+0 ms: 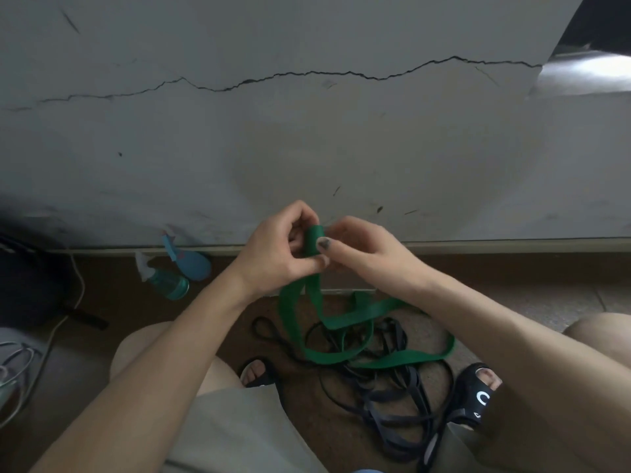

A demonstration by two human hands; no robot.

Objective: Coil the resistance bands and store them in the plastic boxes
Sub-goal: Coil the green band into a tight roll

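Up front, both hands pinching the rolled start of a wide flat green rubber resistance band (314, 241), left hand (273, 249) curled round the small coil, right hand (363, 249) with thumb pressed on its face. Below, loose green length trailing down to the brown floor (341, 435), draped over a tangled heap of thin black rubber bands (392, 404) between two sandalled feet.
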